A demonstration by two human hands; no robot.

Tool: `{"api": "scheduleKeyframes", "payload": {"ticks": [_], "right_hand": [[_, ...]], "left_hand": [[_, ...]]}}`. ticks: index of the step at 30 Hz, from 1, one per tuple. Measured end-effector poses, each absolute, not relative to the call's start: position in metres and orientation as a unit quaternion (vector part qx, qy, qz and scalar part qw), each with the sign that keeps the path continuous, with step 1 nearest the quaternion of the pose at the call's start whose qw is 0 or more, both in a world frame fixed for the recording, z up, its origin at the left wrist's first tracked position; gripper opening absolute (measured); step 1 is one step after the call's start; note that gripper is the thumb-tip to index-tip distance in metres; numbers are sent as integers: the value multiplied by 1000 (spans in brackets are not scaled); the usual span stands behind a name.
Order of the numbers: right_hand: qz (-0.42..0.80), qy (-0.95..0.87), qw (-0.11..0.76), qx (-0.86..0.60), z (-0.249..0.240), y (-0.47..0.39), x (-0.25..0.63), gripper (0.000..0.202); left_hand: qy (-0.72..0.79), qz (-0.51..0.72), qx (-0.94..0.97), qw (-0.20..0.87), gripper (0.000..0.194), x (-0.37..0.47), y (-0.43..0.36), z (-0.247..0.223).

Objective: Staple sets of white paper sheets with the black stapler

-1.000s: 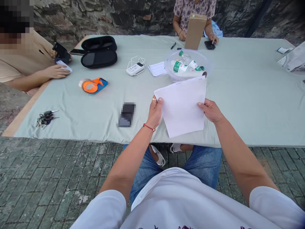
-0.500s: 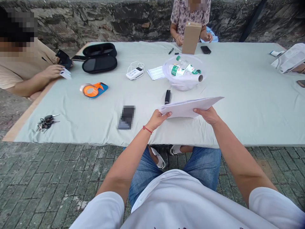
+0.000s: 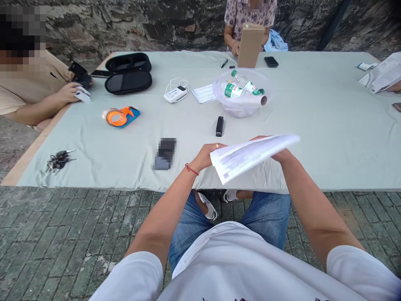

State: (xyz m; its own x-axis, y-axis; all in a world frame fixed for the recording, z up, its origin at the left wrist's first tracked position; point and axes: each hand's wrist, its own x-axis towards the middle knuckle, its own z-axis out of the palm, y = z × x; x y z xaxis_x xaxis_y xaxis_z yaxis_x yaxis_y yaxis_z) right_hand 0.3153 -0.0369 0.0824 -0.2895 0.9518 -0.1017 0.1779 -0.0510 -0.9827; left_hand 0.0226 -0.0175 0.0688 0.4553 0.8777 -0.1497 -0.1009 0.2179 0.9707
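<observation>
Turned over since the earlier frame, thin white paper sheets (image 3: 250, 156) show blurred print above the near edge of the wrinkled, cloth-covered table (image 3: 332, 146), held by the left hand (image 3: 209, 154) and partly hidden right hand (image 3: 283, 155); a slim black stapler (image 3: 219, 126) lies farther in.

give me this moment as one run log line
left hand: holding white printed paper sheets, tilted | right hand: holding same sheets, partly hidden behind them | beyond hands: black oblong stapler-like object on pale green tablecloth

wall (image 3: 175, 31): dark stone | floor (image 3: 78, 234): grey-green brick paving | table (image 3: 313, 113): pale-green cloth (image 3: 344, 163), wooden edge (image 3: 35, 150) | light: daylight
</observation>
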Motion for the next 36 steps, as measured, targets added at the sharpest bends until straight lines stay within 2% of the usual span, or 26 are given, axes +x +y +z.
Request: {"api": "scheduleKeyframes", "payload": {"ticks": [2, 7, 10, 14, 19, 24, 29, 36], "right_hand": [[529, -553, 386, -514, 78, -38, 311, 52], [564, -465, 429, -531, 72, -47, 303, 52], [633, -386, 388, -547, 60, -66, 303, 47], [717, -296, 299, -556, 26, -111, 300, 43], [730, -213, 277, -588, -2, -163, 296, 34], [732, -230, 277, -579, 5, -182, 304, 30], [721, -263, 285, -574, 13, -185, 302, 29], [679, -303, 350, -570, 7, -192, 295, 43]], "left_hand": [[409, 363, 493, 677, 21, 24, -20, 68], [422, 381, 382, 729, 40, 25, -33, 68], [421, 331, 285, 795, 40, 24, -50, 52], [430, 269, 162, 847, 31, 24, -79, 10], [410, 239, 88, 876, 29, 25, -108, -20], [405, 333, 92, 846, 31, 23, -107, -14], [447, 460, 128, 757, 31, 23, -94, -5], [424, 542, 199, 698, 28, 18, -88, 2]]}}
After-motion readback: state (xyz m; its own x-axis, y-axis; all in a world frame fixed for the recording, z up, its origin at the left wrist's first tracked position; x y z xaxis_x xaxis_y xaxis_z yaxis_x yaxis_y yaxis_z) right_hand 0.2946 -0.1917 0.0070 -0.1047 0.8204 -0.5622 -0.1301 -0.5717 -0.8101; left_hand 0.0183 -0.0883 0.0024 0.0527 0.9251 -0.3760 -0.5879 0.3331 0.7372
